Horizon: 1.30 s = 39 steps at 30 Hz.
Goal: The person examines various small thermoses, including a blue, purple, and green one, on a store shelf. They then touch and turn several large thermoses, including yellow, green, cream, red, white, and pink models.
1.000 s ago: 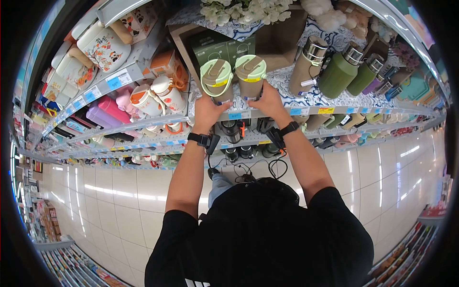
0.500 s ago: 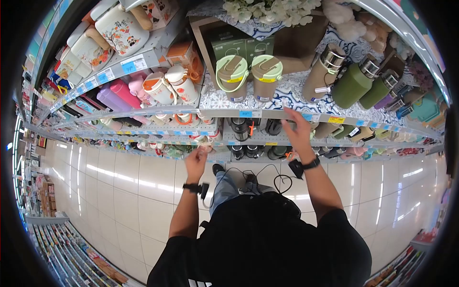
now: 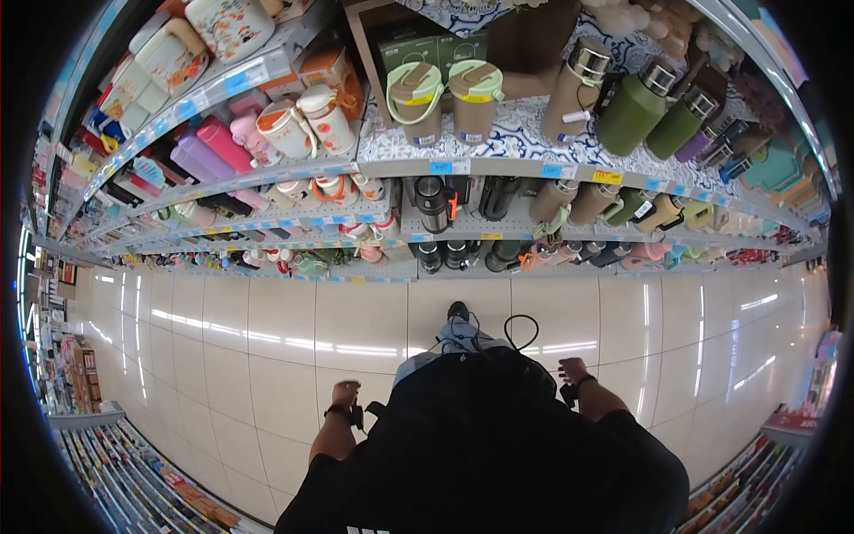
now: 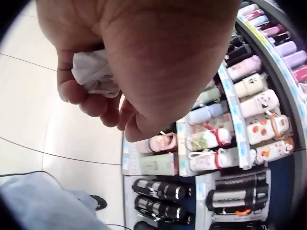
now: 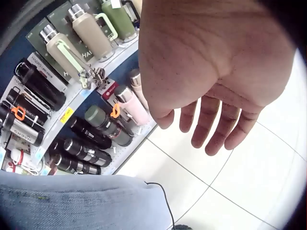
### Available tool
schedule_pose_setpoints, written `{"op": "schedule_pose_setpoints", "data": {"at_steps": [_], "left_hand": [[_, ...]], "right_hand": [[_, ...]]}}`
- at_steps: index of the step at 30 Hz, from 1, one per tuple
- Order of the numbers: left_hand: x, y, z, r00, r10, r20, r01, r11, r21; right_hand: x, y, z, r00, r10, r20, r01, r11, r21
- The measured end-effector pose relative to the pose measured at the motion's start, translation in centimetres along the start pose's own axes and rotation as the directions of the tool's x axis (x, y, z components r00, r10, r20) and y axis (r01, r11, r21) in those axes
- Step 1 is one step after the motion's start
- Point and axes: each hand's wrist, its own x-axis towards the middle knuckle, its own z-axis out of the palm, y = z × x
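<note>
Left wrist view: the left hand is clasping a tissue in curled fingers — best kept balled tight — while the right hand is hanging empty, fingers apart, and two green-lidded cups are standing on the shelf.

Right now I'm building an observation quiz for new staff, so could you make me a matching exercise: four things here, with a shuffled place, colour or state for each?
Things:
1. Left grip
2. Jeans
3. Paired taupe tumblers
4. Right grip

Descriptions:
A. Side by side on the patterned shelf cover
B. Holding nothing, fingers slightly apart
C. Curled around a crumpled white wad
D. Faded blue

Pairs: 1-C, 2-D, 3-A, 4-B
</note>
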Motion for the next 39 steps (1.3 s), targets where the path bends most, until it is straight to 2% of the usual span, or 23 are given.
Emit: {"op": "schedule_pose_setpoints", "data": {"at_steps": [4, 6, 7, 10, 12, 14, 15, 16, 17, 18, 19, 20, 22, 24, 26, 28, 30, 32, 33, 34, 36, 38, 39], "left_hand": [[-2.5, 8.5, 2.1, 0.974, 0.217, -0.059, -0.208, 0.97, 0.129], [-3.7, 10.1, 3.0, 0.943, 0.33, -0.032, -0.326, 0.94, 0.1], [-4.1, 9.9, 3.3, 0.932, 0.361, -0.021, -0.359, 0.931, 0.069], [-4.8, 7.2, 4.2, 0.916, 0.399, 0.024, -0.4, 0.916, 0.029], [-4.3, 2.2, 4.3, 0.901, 0.435, -0.004, -0.434, 0.899, 0.067], [-7.9, -5.5, 5.0, 0.99, 0.144, -0.002, -0.143, 0.982, 0.123], [-5.9, -12.5, 4.8, 0.943, 0.331, 0.034, -0.321, 0.875, 0.362], [-6.2, -16.5, 4.4, 0.924, 0.317, 0.213, -0.374, 0.64, 0.671], [-4.2, -23.1, 4.3, 0.937, 0.26, 0.234, -0.35, 0.699, 0.624], [-7.9, -23.1, 3.7, 0.872, 0.273, 0.405, -0.483, 0.349, 0.803], [-10.0, -24.7, 3.6, 0.82, 0.295, 0.49, -0.548, 0.159, 0.821], [-11.6, -25.9, 3.8, 0.836, 0.278, 0.474, -0.531, 0.187, 0.827], [-13.1, -28.7, 4.3, 0.957, 0.178, 0.228, -0.283, 0.737, 0.614], [-14.7, -28.5, 4.6, 0.952, 0.228, 0.202, -0.303, 0.778, 0.551], [-15.6, -27.8, 5.2, 0.932, 0.343, 0.117, -0.36, 0.841, 0.405], [-18.5, -24.8, 6.8, 0.93, 0.357, -0.09, -0.35, 0.933, 0.088], [-19.4, -22.5, 7.0, 0.981, 0.183, -0.059, -0.187, 0.98, -0.075], [-22.6, -19.4, 9.6, 0.982, 0.164, -0.089, -0.181, 0.953, -0.244], [-23.5, -18.8, 10.4, 0.993, 0.117, 0.027, -0.102, 0.935, -0.34], [-25.3, -17.8, 11.9, 0.993, 0.115, 0.023, -0.1, 0.933, -0.345], [-29.0, -15.6, 15.0, 0.94, 0.136, 0.312, -0.102, 0.987, -0.124], [-31.4, -14.6, 17.6, 0.89, 0.112, 0.442, -0.131, 0.991, 0.013], [-31.8, -14.5, 18.7, 0.909, 0.123, 0.399, -0.086, 0.99, -0.109]], "right_hand": [[-5.2, 2.4, 1.7, 0.999, 0.009, 0.034, -0.01, 1.0, 0.014], [-5.9, 3.6, 2.3, 0.986, -0.165, 0.035, 0.151, 0.957, 0.248], [-6.6, 3.8, 2.2, 0.977, -0.211, 0.036, 0.194, 0.941, 0.277], [-10.5, 2.8, 2.2, 0.935, -0.355, 0.027, 0.326, 0.884, 0.336], [-12.6, 4.2, 1.7, 0.9, -0.437, 0.009, 0.403, 0.837, 0.369], [-16.8, 8.1, 0.2, 0.9, -0.434, -0.024, 0.407, 0.822, 0.398], [-17.9, 10.0, -0.2, 0.91, -0.412, -0.044, 0.393, 0.826, 0.404], [-18.8, 11.8, -0.6, 0.908, -0.416, -0.053, 0.399, 0.818, 0.413], [-19.0, 14.5, -1.2, 0.934, -0.352, -0.068, 0.346, 0.836, 0.425], [-18.8, 17.3, -1.9, 0.956, -0.282, -0.08, 0.288, 0.851, 0.439], [-18.7, 20.1, -2.5, 0.972, -0.205, -0.113, 0.234, 0.847, 0.478], [-18.5, 23.1, -3.1, 0.983, -0.121, -0.139, 0.176, 0.838, 0.517], [-17.9, 29.7, -4.3, 0.99, -0.034, -0.14, 0.108, 0.813, 0.572], [-17.5, 34.7, -5.9, 0.982, 0.147, -0.122, -0.031, 0.752, 0.659], [-17.4, 37.5, -7.5, 0.981, 0.144, -0.131, -0.021, 0.744, 0.668], [-17.2, 38.5, -9.0, 0.985, 0.119, -0.129, 0.012, 0.685, 0.729], [-16.2, 38.2, -10.6, 0.99, 0.057, -0.129, 0.061, 0.651, 0.756], [-16.5, 37.0, -12.7, 0.985, -0.083, -0.151, 0.17, 0.597, 0.784], [-16.7, 36.9, -14.0, 0.985, -0.088, -0.152, 0.174, 0.604, 0.778], [-16.9, 37.0, -15.0, 0.979, -0.133, -0.152, 0.202, 0.585, 0.785], [-17.8, 37.5, -17.1, 0.973, -0.178, -0.144, 0.221, 0.569, 0.792], [-19.2, 38.7, -19.2, 0.928, -0.355, -0.118, 0.34, 0.667, 0.663], [-18.7, 40.2, -20.2, 0.93, -0.358, -0.086, 0.316, 0.655, 0.687]]}}
